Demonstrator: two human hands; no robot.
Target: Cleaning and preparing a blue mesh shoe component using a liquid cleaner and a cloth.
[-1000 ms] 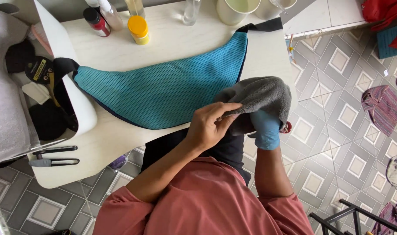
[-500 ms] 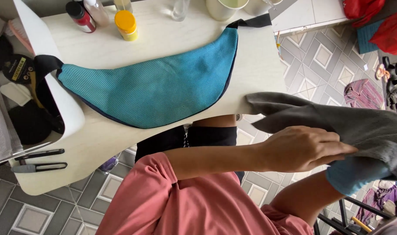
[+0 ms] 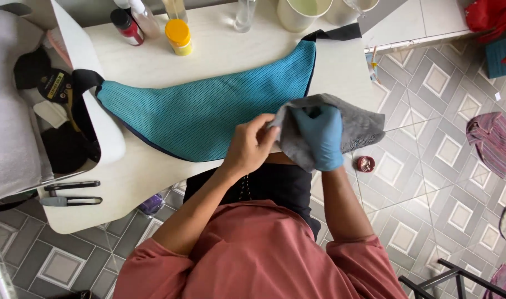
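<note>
Head view: I see left hand [image 3: 252, 147] pinching grey cloth [image 3: 353, 124] edge, gloved right hand [image 3: 319, 135] gripping it from beneath, spread taut over near table [image 3: 153, 177] edge, beside blue bag [image 3: 208, 113].
</note>
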